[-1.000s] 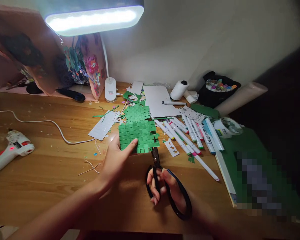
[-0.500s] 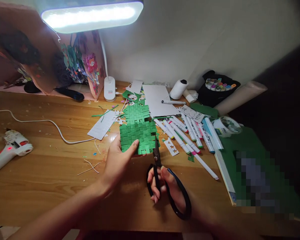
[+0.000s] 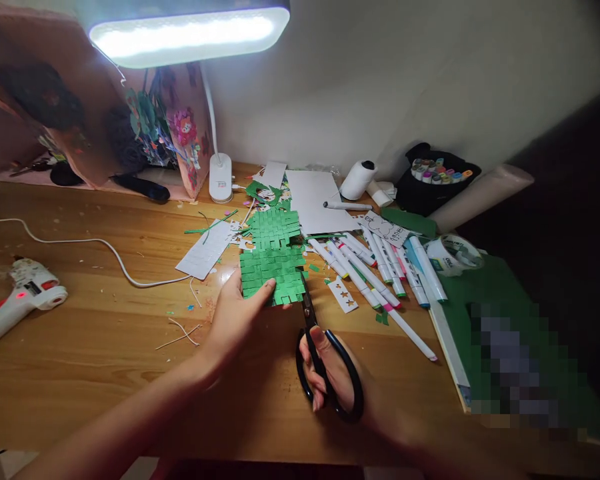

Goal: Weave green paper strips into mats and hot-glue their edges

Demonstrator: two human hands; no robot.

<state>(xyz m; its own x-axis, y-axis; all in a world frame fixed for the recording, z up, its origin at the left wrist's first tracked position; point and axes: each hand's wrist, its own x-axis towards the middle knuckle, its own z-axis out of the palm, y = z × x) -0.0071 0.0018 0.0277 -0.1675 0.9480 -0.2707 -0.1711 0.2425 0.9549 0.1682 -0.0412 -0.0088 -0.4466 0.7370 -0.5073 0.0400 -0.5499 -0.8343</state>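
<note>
My left hand pinches a green woven paper square, thumb on top and fingers underneath. The square's right and lower edges are notched with strip ends. In my right hand are black-handled scissors, fingers through the loops. Their blades look nearly closed and lie along the square's right edge. Just beyond, a second green woven paper piece lies on the desk. A small green paper scrap rests right of the blades.
Several white markers lie scattered at the right, near a tape roll and a green cutting mat. White paper and a thread spool are behind. A glue gun rests at left under the lamp.
The scissors have closed, their handles drawing together. A strip at the square's right edge has come off, and a green scrap now lies beside it.
</note>
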